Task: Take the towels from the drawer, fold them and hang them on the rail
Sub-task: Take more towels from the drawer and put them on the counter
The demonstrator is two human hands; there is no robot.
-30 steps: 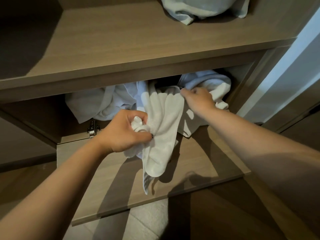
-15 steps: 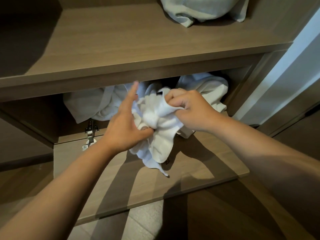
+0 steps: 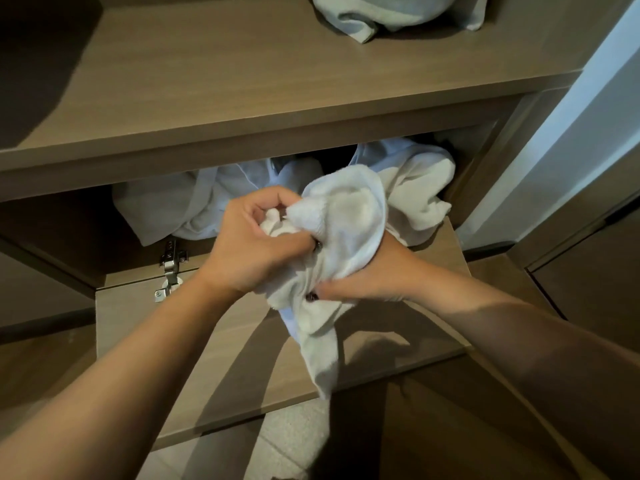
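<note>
A small white towel (image 3: 349, 220) is bunched up in front of the open compartment. My left hand (image 3: 252, 244) grips its upper left part with curled fingers. Under the bundle, my right hand (image 3: 374, 275) clutches it from the right, and cloth drapes over that hand's fingers. One end of the towel hangs down over the lowered flap door (image 3: 221, 368). More white towels (image 3: 412, 181) lie crumpled inside the compartment behind my hands. No rail is in view.
A wooden shelf (image 3: 242, 84) runs above the compartment and carries a pale bundled cloth (image 3: 391, 12) at its back. A metal hinge (image 3: 169, 268) joins the flap at the left. A white wall edge (image 3: 568, 140) stands at the right. Tiled floor (image 3: 287, 445) shows below.
The towel has come out of the pile toward me and is gathered into a bundle. My right hand dropped beneath it. My left hand's fingers closed round it.
</note>
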